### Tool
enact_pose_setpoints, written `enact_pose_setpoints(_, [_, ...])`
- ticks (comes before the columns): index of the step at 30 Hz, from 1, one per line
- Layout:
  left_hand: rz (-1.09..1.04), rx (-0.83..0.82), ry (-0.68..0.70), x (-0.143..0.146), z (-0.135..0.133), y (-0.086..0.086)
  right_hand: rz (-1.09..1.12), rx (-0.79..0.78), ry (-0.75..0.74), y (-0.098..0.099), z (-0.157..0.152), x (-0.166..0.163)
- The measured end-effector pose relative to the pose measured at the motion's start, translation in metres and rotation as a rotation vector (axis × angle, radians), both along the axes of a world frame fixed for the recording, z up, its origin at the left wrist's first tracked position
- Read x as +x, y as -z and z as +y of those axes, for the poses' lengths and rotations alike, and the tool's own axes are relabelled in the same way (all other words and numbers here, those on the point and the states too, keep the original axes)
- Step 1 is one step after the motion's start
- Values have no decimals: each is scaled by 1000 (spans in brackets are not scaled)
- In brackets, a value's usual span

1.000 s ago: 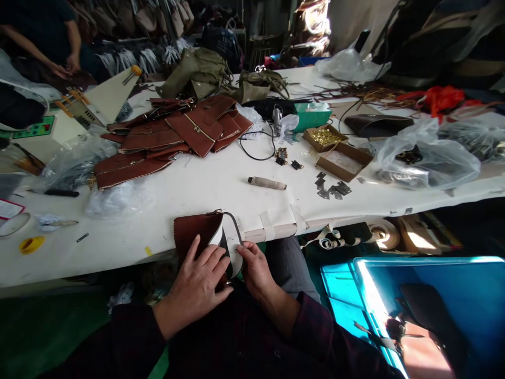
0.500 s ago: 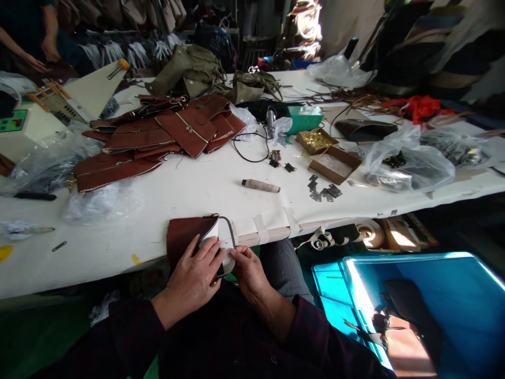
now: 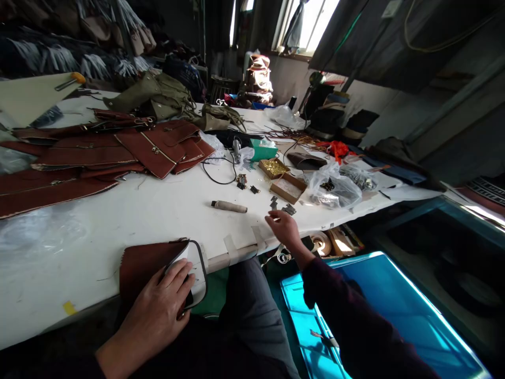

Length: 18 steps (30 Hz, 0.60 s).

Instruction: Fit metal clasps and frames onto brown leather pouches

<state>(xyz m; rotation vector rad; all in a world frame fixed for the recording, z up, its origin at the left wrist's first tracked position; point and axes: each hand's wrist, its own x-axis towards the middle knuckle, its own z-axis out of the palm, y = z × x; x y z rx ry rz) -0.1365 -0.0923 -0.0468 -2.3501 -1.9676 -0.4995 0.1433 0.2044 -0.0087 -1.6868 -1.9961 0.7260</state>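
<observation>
Under our left hand, fingers spread, we press a brown leather panel | beyond our right hand, fingers loosely open and empty, metal plates.

The leather piece is reddish-brown (lining white, edge black), table white, bin blue.

1. The left hand covers the near corner of the leather piece, so what lies under the palm is hidden.
2. The right hand shows only its back. Whether its fingertips touch the metal plates cannot be told.
3. The brown panels run off the left edge.
4. The bag holds dark bits too small to name.
5. The blue bin is cut off by the bottom edge.
</observation>
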Motion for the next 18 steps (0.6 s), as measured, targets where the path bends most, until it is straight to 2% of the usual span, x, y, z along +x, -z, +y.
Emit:
enact_pose_setpoints(2, [1, 8, -1, -1, 0, 2, -85, 40, 55, -5, 43, 5])
enact_pose_setpoints(4, [-5, 18, -1, -1, 0, 3, -144, 45, 87, -4, 70, 3])
enact_pose_setpoints(9, [-17, 44, 1, -2, 1, -1, -172, 31, 110, -1, 92, -4])
enact_pose_setpoints(14, [-7, -13, -7, -3, 0, -10, -10, 24, 56, -18, 79, -9])
enact_pose_setpoints(16, [-5, -43, -3, -4, 0, -15, 105, -23, -39, -22, 55, -23])
enact_pose_setpoints(18, [-6, -66, -2, -4, 0, -19, 210, -122, -198, -22, 16, -44])
